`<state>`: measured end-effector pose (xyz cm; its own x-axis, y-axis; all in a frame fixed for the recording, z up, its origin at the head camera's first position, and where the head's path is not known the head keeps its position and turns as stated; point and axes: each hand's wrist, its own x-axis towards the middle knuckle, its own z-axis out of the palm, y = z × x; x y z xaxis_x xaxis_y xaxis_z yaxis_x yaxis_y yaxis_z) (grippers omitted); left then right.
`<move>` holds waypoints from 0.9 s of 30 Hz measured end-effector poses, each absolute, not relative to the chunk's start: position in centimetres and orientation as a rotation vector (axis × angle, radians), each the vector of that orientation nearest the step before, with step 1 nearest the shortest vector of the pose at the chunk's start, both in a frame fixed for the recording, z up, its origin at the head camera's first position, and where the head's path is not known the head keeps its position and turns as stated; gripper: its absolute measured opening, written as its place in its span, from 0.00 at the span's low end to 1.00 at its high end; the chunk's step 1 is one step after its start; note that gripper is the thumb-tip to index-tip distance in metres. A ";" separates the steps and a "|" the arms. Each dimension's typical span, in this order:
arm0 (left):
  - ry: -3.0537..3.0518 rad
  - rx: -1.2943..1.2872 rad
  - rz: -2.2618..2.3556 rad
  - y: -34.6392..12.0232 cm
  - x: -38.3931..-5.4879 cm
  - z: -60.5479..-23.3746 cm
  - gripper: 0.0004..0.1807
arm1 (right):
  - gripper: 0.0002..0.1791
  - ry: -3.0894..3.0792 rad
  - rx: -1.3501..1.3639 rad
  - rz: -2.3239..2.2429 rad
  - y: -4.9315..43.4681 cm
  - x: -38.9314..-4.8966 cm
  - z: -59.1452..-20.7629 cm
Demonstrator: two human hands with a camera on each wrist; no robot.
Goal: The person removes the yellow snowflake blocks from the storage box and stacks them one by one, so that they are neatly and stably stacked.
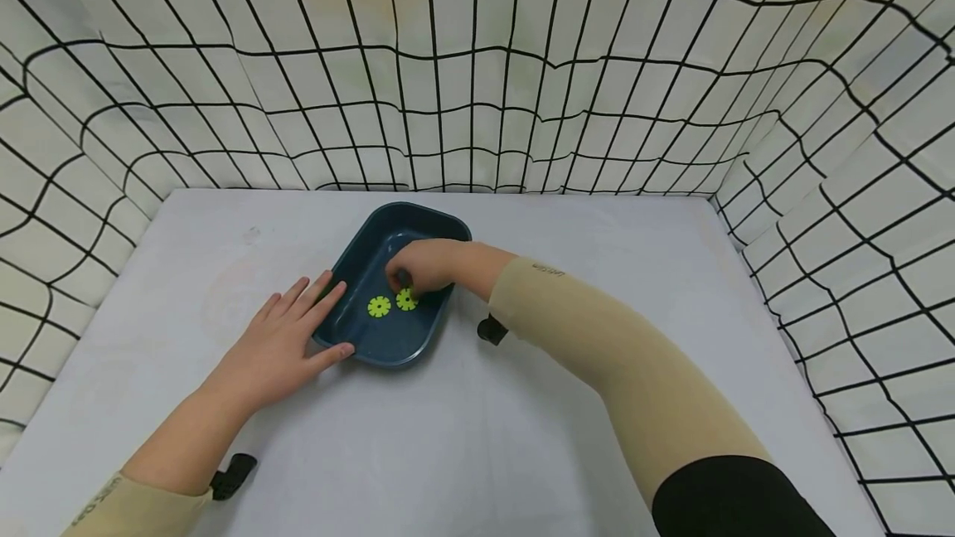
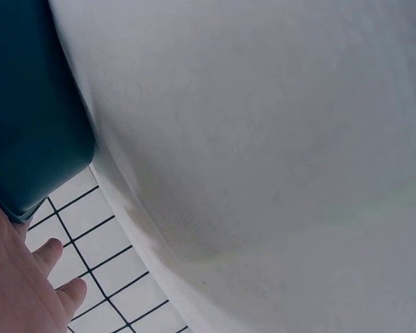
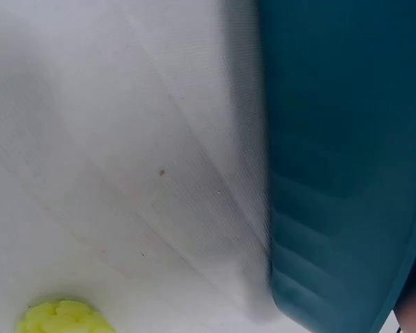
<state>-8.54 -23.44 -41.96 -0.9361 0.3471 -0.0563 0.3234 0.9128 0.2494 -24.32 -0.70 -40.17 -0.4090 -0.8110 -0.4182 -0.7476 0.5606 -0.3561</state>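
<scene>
A dark blue tray (image 1: pixel 391 350) stands on the white table and holds two yellow-green notched plastic discs. One disc (image 1: pixel 379 307) lies by itself on the tray floor. My right hand (image 1: pixel 429 266) reaches over the right rim with curled fingers, and its fingertips pinch the second disc (image 1: pixel 406 299). My left hand (image 1: pixel 291 338) is spread at the tray's left side, its thumb and fingertips resting against the rim. In the left wrist view, part of the left hand (image 2: pixel 21 277) shows beside the tray wall (image 2: pixel 35 104). The right wrist view hides the right fingertips.
Black netting (image 1: pixel 477 65) over white panels rises behind the table (image 1: pixel 582 230) and along both sides. In the right wrist view, a yellow piece (image 3: pixel 66 319) lies on the white cloth outside the tray. Black wrist-worn devices (image 1: pixel 492 330) hang under both forearms.
</scene>
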 end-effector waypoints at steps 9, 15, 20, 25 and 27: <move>2.983 0.516 0.355 -23.4 -8.5 -42.0 0.52 | 0.08 2.207 -1.129 -0.303 0.0 -24.7 -39.0; 2.988 0.508 0.355 -23.4 -8.5 -42.2 0.52 | 0.09 2.194 -1.079 -0.357 0.9 -25.2 -37.9; 2.988 0.504 0.356 -23.3 -8.5 -42.2 0.52 | 0.09 2.166 -1.045 -0.449 2.0 -25.4 -37.1; 2.999 0.493 0.346 -23.4 -8.5 -42.3 0.52 | 0.09 2.143 -1.043 -0.555 3.4 -25.6 -36.2; 3.000 0.490 0.343 -23.4 -8.5 -42.3 0.52 | 0.10 2.136 -1.043 -0.589 4.1 -25.7 -35.7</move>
<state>-8.50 -23.35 -42.33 -0.9455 0.3226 -0.0447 0.3042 0.9237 0.2327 -25.69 4.05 -35.75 -0.4488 -0.8107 -0.3759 -0.5037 0.5769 -0.6430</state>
